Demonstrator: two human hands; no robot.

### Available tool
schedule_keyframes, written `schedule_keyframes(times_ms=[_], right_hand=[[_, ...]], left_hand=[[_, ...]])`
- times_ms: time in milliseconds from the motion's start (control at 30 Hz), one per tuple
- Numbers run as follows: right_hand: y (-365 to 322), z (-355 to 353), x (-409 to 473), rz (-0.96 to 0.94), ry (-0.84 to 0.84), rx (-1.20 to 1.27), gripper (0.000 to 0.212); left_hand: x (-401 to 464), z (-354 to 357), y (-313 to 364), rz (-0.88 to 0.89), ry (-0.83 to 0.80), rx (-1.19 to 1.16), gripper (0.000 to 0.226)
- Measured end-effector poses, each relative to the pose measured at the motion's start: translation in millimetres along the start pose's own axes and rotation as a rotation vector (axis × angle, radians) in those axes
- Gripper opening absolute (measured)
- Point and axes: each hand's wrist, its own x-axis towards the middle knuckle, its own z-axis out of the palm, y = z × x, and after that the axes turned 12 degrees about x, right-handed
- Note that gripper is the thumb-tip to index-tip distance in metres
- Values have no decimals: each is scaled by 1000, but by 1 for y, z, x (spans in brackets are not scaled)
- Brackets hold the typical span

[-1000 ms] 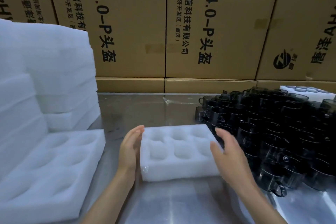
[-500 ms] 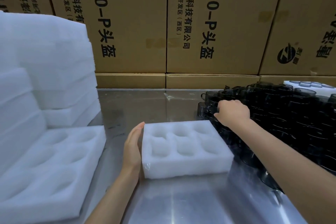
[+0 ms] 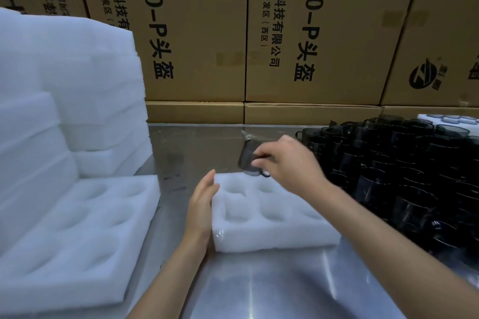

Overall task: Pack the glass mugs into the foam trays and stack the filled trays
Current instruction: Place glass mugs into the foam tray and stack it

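Note:
A white foam tray (image 3: 269, 237) with several round pockets, all bare, lies on the steel table in front of me. My left hand (image 3: 202, 204) rests flat against the tray's left side, fingers straight. My right hand (image 3: 287, 163) grips a dark smoked glass mug (image 3: 246, 156), tilted and blurred, just above the tray's far edge. A dense pile of the same dark glass mugs (image 3: 404, 176) covers the table to the right, close to the tray's right side.
More foam trays (image 3: 72, 235) lie at the left, with a tall stack of foam (image 3: 67, 85) behind them. Cardboard boxes (image 3: 311, 33) wall off the back. Another foam tray (image 3: 451, 119) peeks out behind the mug pile. Bare steel table (image 3: 259, 290) shows near me.
My right hand reached into the mug pile, took hold of one mug and carried it left over the tray's far edge. My left hand stayed against the tray's left side.

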Motion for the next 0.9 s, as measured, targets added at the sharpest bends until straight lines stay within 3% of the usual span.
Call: schedule_keyframes(times_ms=[233,900], right_hand=[[-1,33,9,37,-83,21,12],[-1,40,4,4,-228,-25,15]], left_hand=[[5,0,-2,54,-10,133,53],[8,5,4,55,-46,220,51]])
